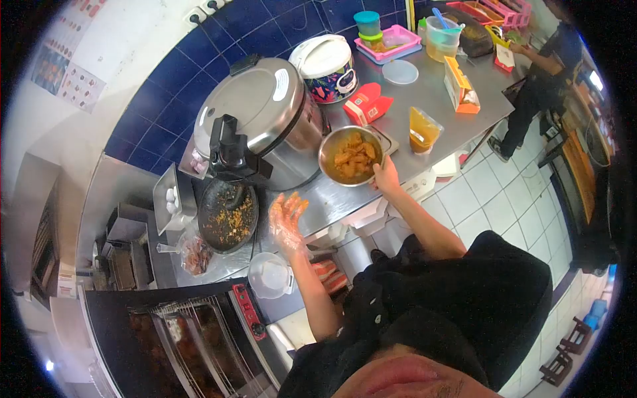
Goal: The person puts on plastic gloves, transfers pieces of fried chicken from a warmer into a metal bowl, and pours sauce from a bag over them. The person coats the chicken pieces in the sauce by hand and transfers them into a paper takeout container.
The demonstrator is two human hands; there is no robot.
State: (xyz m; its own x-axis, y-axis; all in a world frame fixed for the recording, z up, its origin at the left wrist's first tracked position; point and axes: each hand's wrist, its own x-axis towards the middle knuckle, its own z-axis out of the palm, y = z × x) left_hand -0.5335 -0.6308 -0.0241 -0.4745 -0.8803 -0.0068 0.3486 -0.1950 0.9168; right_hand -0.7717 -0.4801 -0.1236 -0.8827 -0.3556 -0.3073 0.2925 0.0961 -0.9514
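My right hand [385, 177] grips the rim of a metal bowl [325, 158] at its lower right side. Pieces of orange-brown coated food [355, 158] lie in the bowl. To the left, my left hand [286, 215] is raised in a clear plastic glove, its fingers apart and smeared with orange, holding nothing. Beside it on the left is a dark stone mortar [228, 232] with yellow-brown crumbs and a pestle. A large steel cooker [265, 126] stands behind my left hand. The red and white carton [367, 104] sits just behind the bowl.
A floral rice cooker [325, 69], pink basket [398, 41], jug [442, 40], sauce bag [424, 131] and orange box [460, 86] stand on the steel counter [391, 93]. A clear tub [270, 275] is front left. Food trays [192, 345] lie lower left. Another person [541, 79] stands at upper right.
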